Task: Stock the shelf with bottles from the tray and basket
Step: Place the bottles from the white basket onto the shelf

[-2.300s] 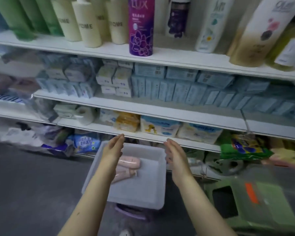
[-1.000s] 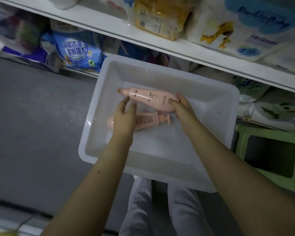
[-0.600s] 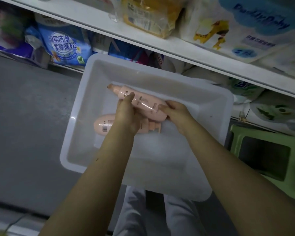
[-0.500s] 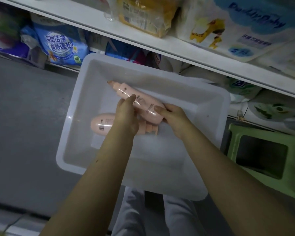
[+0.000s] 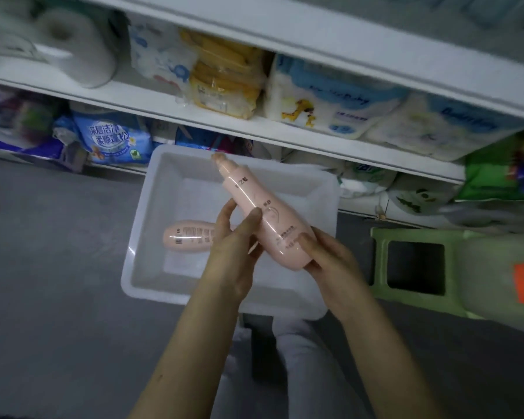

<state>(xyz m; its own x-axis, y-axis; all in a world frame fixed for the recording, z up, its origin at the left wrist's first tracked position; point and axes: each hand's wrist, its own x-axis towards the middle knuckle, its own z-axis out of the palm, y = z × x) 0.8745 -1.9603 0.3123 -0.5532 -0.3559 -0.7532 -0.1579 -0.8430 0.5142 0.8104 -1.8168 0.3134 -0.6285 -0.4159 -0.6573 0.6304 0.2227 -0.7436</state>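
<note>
Half a second ago the upper pink pump bottle (image 5: 265,211) lay low in the tray; it has now been lifted clear, tilted with its nozzle pointing up toward the shelf (image 5: 248,128). Both hands are clamped on it. The left hand (image 5: 233,246) pinches the middle of the body between thumb and fingers. The right hand (image 5: 330,261) wraps the rounded base with the thumb across the front. The second pink bottle (image 5: 188,235) lies on its side on the floor of the white plastic tray (image 5: 139,225), partly hidden behind the left hand. Beyond the tray's far rim, on the bottom shelf level, stands a blue detergent bag (image 5: 112,140). A paper roll (image 5: 73,46), a yellow pack (image 5: 224,83) and nappy packs (image 5: 324,98) sit on the shelf above it. A green stool (image 5: 378,261) stands just right of the tray.
</note>
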